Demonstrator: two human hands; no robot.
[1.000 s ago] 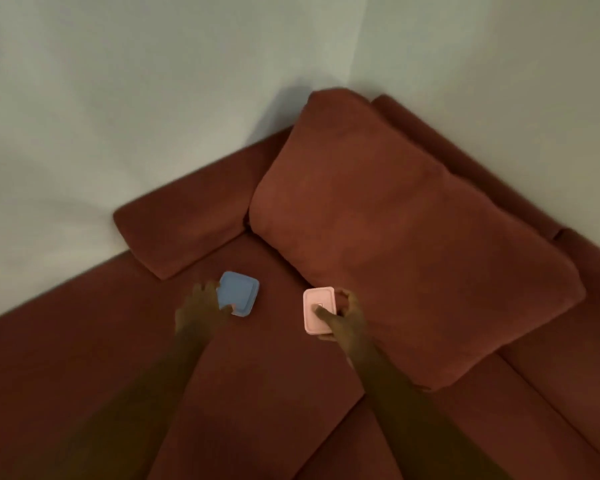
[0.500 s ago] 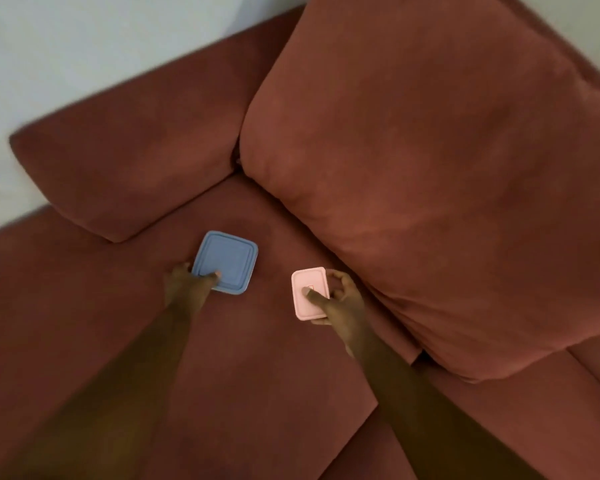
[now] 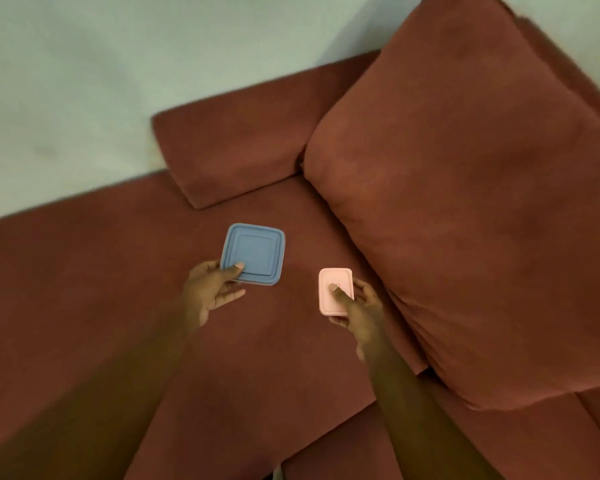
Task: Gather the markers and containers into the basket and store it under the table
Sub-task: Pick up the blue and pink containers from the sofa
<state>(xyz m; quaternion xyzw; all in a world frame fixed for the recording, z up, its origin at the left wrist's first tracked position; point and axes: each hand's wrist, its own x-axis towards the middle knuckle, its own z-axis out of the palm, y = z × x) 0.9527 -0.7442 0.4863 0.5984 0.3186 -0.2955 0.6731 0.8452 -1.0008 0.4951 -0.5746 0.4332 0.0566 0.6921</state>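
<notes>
Rust-red sofa cushions [image 3: 274, 341] lie beneath both hands: the left hand [image 3: 208, 289] pinches the blue container [image 3: 253, 252], the right hand [image 3: 357, 306] clasps the pink container [image 3: 335, 289], seemingly lifted for carrying to the basket.

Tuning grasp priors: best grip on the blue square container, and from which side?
Pinch the blue container at its near-left corner rim, coming from the person's side: it is flat and wide, so only an edge fits a thumb-over, fingers-under pinch. The left hand grips exactly there. The right hand holds the pink container.
</notes>
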